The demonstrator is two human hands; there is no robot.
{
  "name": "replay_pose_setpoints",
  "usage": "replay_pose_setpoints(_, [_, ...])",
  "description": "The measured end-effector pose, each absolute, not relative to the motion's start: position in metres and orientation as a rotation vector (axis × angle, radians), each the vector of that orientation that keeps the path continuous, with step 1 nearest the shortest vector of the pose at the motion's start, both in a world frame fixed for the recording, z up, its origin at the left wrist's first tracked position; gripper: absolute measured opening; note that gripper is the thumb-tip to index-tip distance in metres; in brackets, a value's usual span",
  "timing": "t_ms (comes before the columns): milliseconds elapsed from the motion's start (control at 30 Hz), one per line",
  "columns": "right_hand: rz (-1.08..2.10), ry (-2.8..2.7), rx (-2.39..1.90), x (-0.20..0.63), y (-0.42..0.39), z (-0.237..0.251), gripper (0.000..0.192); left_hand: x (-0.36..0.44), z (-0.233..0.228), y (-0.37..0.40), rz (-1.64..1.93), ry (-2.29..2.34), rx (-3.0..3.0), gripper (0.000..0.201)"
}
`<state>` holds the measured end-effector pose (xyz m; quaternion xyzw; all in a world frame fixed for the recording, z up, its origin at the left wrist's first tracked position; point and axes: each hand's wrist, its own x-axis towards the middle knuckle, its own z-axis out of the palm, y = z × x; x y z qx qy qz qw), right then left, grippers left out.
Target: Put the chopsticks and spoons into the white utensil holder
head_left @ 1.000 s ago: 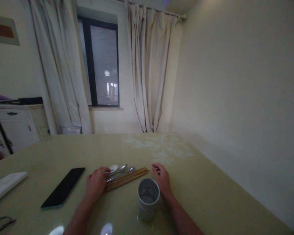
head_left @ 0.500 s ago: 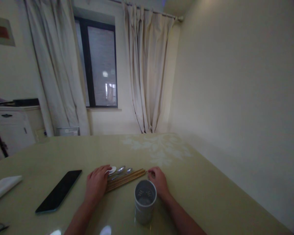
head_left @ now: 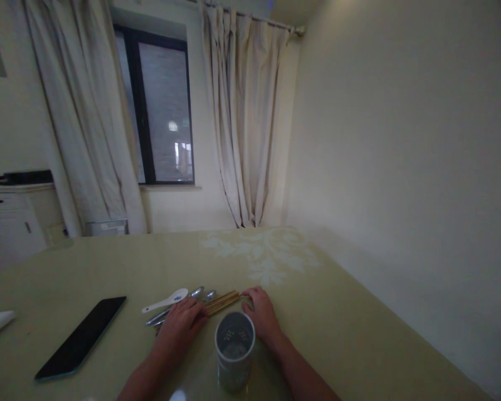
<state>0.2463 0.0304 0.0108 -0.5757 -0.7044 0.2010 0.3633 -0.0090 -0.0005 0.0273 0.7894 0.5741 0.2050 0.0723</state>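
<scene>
Both hands rest flat and unclenched on the chopsticks [head_left: 222,301]: left hand [head_left: 182,324] over the near end, right hand [head_left: 261,313] at the far tips, the bundle's long axis running left-right on the desk [head_left: 338,312] behind the holder [head_left: 234,350].

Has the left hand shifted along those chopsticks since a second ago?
Yes. The left hand has slid rightward along the chopsticks, toward the metal cup, uncovering the white spoon and the metal spoons' handles.

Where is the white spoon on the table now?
The white spoon lies left of centre, beside the metal spoons, just beyond the left hand.
</scene>
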Motion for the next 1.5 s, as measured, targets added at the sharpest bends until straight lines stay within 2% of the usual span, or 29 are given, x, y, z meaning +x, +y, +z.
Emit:
replay_pose_setpoints(433, [0.537, -1.942, -1.418, 0.245, 0.024, 0.018, 0.039, -0.003, 0.023, -0.003, 0.635, 1.719, 2.325, 0.018])
replay_pose_setpoints(667, [0.538, -1.939, -1.378, 0.245, 0.024, 0.016, 0.031, 0.007, 0.02, -0.007, 0.678, 1.681, 2.392, 0.023])
replay_pose_setpoints(867, [0.637, -1.816, -1.252, 0.25, 0.03, 0.019, 0.011, 0.008, 0.017, 0.0, 0.744, 1.661, 2.371, 0.024])
replay_pose_setpoints(1100, [1.051, -1.266, -0.958, 0.27, 0.032, 0.049, 0.039, 0.004, 0.018, 0.004, 1.055, 1.576, 2.189, 0.03])
replay_pose_setpoints(1267, [1.23, -1.09, -0.797, 0.258, 0.015, 0.06, 0.043, 0.019, 0.018, -0.002, 1.156, 1.368, 2.145, 0.034])
replay_pose_setpoints(1367, [1.169, -1.1, -0.806, 0.26, 0.014, 0.066, 0.043, 0.015, 0.019, 0.0, 1.175, 1.397, 2.15, 0.035])
replay_pose_setpoints(1500, [0.952, -0.813, -0.703, 0.284, 0.02, 0.079, 0.042, 0.0, 0.02, 0.004, 1.063, 1.654, 2.196, 0.03])
